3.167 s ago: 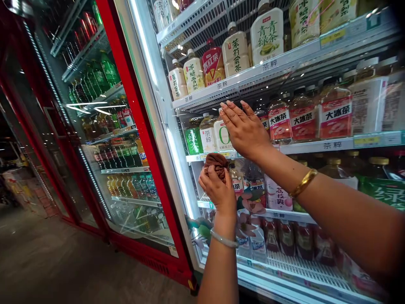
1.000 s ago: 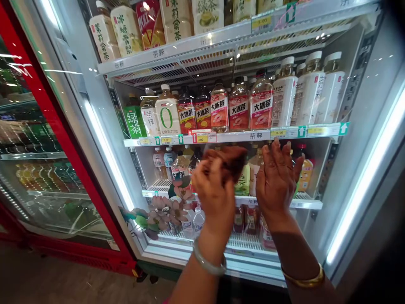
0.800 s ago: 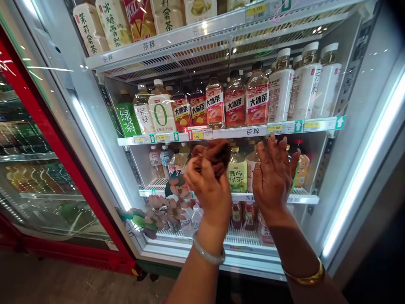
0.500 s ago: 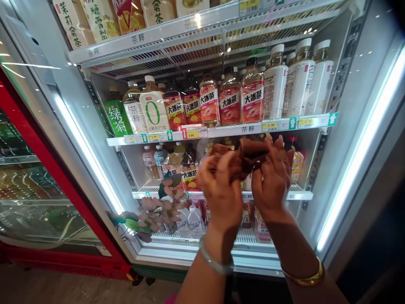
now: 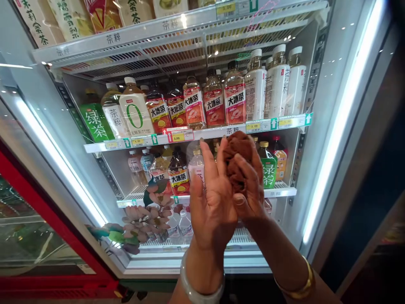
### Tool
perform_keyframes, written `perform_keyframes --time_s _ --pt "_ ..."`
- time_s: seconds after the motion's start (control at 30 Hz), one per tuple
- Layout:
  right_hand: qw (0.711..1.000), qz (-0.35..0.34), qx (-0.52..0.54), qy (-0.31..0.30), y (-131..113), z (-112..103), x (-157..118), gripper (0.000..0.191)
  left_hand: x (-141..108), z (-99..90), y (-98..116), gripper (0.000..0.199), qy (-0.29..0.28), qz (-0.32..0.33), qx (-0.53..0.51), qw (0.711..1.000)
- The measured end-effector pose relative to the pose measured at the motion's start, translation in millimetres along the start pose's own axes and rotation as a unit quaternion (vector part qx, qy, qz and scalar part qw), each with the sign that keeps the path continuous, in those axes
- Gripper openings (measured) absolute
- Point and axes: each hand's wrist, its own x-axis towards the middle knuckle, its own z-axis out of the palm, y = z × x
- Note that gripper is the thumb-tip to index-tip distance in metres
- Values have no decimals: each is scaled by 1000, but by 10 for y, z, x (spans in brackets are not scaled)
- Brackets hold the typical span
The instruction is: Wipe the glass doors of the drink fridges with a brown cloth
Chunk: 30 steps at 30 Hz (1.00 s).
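A crumpled brown cloth (image 5: 238,154) is bunched up in my right hand (image 5: 251,185), whose fingers curl round it. My left hand (image 5: 212,200) is beside it, palm showing and fingers spread upward, with nothing in its grasp. The edge of the left palm meets or overlaps the right hand; I cannot tell how firmly they touch. A pale bangle (image 5: 201,291) circles the left wrist and a gold bangle (image 5: 302,283) the right. Both hands are in front of a drinks cooler's glass, covering part of the middle shelf.
Behind the glass, bottles of iced tea (image 5: 234,95) line the upper shelf edge (image 5: 209,134). A green tea bottle (image 5: 268,166) stands on the shelf below. Flower decals (image 5: 145,217) show at lower left. A red-framed cooler (image 5: 60,223) adjoins on the left.
My left hand has let go of the cloth and opened out, palm showing. The cloth is now gathered into my right hand. The view has shifted, so the shelves appear further left.
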Motion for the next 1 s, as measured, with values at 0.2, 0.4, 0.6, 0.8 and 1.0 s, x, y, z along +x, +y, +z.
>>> perform_keyframes --time_s 0.2,0.4,0.6,0.8,1.0 --pt "989 -11 -107 104 55 238 -86 63 119 -403 -37 56 -139 -70 -137 978" --pt "971 -49 -204 116 260 -8 77 42 79 -579 -133 37 65 -3 2 998" --pt "920 59 -270 279 708 -365 54 60 65 -336 -613 55 60 54 138 987" --pt "971 -24 -210 108 26 206 34 33 28 -116 -880 65 48 80 179 979" --pt "955 -52 -242 164 497 -242 87 46 3 -30 -736 69 29 77 194 978"
